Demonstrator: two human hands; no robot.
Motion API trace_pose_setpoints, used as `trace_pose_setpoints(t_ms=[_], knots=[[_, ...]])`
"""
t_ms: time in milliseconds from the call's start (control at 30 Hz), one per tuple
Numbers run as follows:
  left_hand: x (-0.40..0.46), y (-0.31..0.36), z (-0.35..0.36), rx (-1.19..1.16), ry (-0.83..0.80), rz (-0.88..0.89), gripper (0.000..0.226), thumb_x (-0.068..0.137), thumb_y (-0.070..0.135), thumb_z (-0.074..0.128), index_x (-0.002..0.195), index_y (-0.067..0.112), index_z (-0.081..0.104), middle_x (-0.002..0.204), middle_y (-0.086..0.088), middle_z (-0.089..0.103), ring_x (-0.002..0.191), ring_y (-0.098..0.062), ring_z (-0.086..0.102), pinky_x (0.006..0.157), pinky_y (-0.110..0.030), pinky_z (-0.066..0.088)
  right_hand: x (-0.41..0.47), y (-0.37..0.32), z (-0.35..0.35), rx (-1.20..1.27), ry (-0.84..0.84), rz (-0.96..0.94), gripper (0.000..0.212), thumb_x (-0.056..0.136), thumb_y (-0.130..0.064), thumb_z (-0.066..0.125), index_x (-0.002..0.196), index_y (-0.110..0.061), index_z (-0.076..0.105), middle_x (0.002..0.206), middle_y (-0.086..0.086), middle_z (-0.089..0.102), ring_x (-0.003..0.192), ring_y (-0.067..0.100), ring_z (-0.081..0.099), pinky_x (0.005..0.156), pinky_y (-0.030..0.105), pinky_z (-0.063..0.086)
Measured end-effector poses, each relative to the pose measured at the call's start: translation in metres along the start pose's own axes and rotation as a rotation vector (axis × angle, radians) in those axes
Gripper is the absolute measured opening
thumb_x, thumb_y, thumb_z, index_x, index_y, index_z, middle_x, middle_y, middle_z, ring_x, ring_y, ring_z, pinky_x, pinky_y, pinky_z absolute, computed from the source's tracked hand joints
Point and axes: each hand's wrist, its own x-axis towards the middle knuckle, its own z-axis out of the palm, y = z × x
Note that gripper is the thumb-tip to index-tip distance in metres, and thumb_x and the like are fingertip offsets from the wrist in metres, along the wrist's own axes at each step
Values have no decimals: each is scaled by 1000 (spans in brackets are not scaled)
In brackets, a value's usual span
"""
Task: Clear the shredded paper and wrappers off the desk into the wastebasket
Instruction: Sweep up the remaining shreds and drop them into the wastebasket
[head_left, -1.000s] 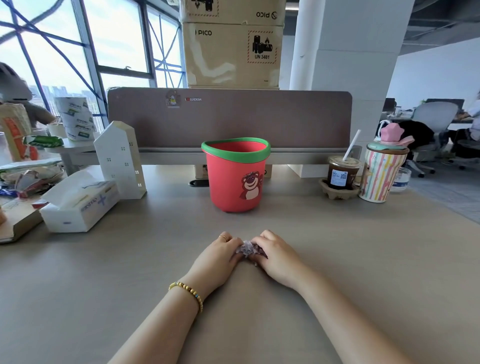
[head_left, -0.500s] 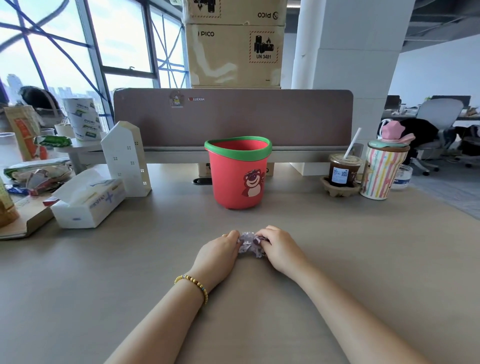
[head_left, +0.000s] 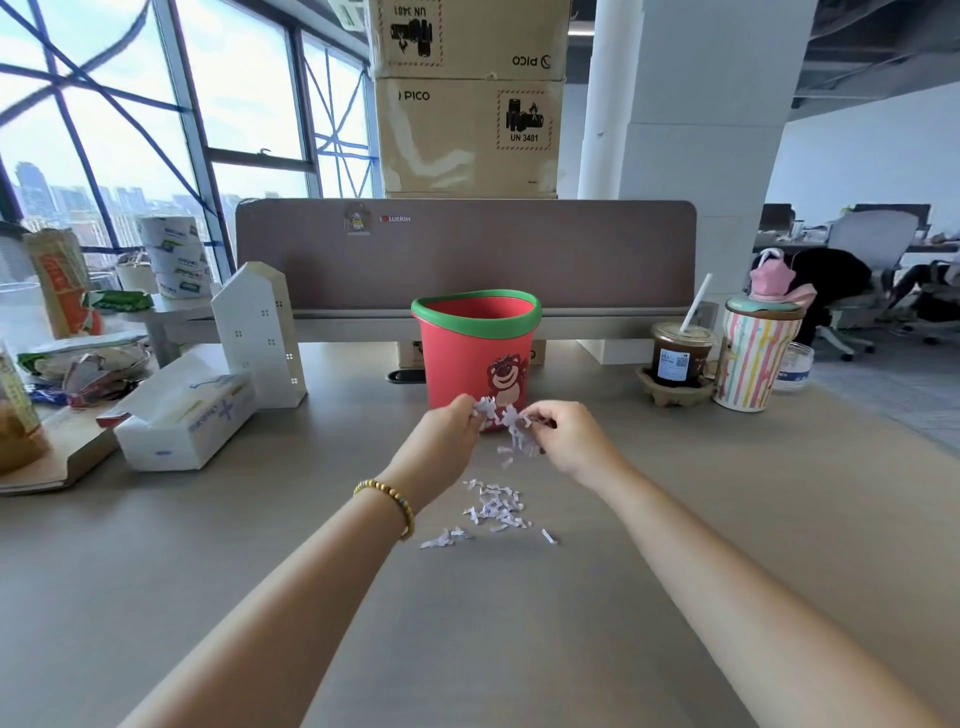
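Both hands are raised above the counter, where half a second ago they rested on it, pressed together around one tight wad of paper. The left hand is pinched shut on a tuft of shredded paper, and the right hand is pinched on the same clump from the other side; the clump stretches sideways between them, in front of the lower part of the wastebasket. The wad has come apart: a few bits hang or fall below the right hand, and a scatter of fallen shreds now lies on the counter under the hands, spreading toward the viewer, the short strips pointing every which way. A beaded bracelet circles the left wrist. The red wastebasket with a green rim and a bear picture stands upright just beyond the hands, mouth up. To its left are a white house-shaped box and a tissue box; to its right, an iced coffee and a striped tumbler.
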Motion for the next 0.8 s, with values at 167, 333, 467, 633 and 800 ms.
trace_pose_setpoints(t_ms=[167,333,467,633,800], knots=[[27,6,-26,-34,111,32,26,100,24,34,79,8,37,60,3,41,55,-17,40,47,-24,29,20,-19,-13,44,12,-42,17,92,-22,57,90,-11,69,67,-3,60,58,8,47,55,22,35],[57,11,-45,-41,183,71,25,99,22,34,78,8,37,58,2,38,52,-15,37,43,-18,27,49,-34,-21,151,39,-37,16,92,-16,56,85,-9,68,53,-11,52,46,-2,47,54,16,39],[91,16,-57,-91,218,82,32,99,21,36,68,12,36,58,1,37,51,-13,38,40,-14,37,80,-47,-32,177,62,-32,22,92,-17,56,71,-21,61,41,-14,48,30,-7,42,40,8,31],[146,10,-66,-49,271,65,30,99,22,36,71,11,39,58,2,38,50,-12,34,44,-21,29,132,-56,-45,241,98,-21,13,92,-17,56,83,-13,63,45,-10,45,34,-1,40,43,14,35],[196,0,-62,43,268,25,38,99,16,34,62,19,28,61,3,35,54,-17,37,51,-31,27,185,-51,-43,44,157,-64,23,94,-16,53,91,2,66,59,4,47,48,6,42,47,19,31]])
